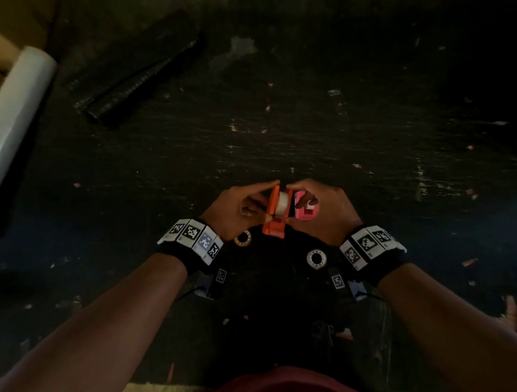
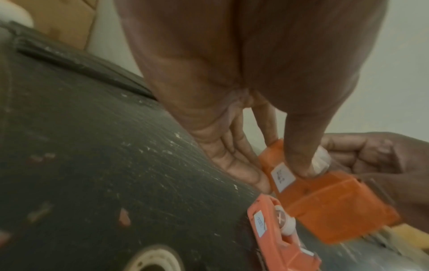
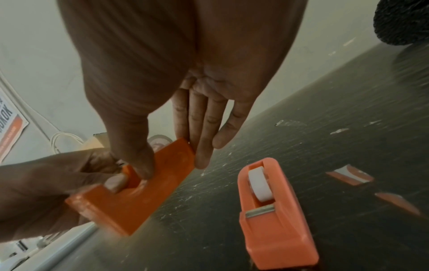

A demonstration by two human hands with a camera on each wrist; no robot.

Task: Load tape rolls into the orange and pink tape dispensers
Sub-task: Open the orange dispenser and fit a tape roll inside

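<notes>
The orange tape dispenser (image 1: pixel 271 208) is held a little above the dark table between both hands, with a white tape roll (image 1: pixel 283 202) sitting in it. My left hand (image 1: pixel 240 209) pinches its left side, thumb on top (image 2: pixel 301 161). My right hand (image 1: pixel 319 207) grips the other side, thumb in the well (image 3: pixel 137 165) and fingers on the far end. The pink dispenser (image 1: pixel 306 213) lies on the table just right of it. It looks salmon in the right wrist view (image 3: pixel 276 220) and holds a white roll. Two loose tape rolls (image 1: pixel 242 238) (image 1: pixel 316 257) lie near my wrists.
A long clear film roll (image 1: pixel 10 121) lies at the far left, and a black roll (image 1: pixel 138 72) lies behind it. Small orange scraps (image 3: pixel 350 176) sit on the table to the right. The table's front edge (image 1: pixel 172 382) is close to my body.
</notes>
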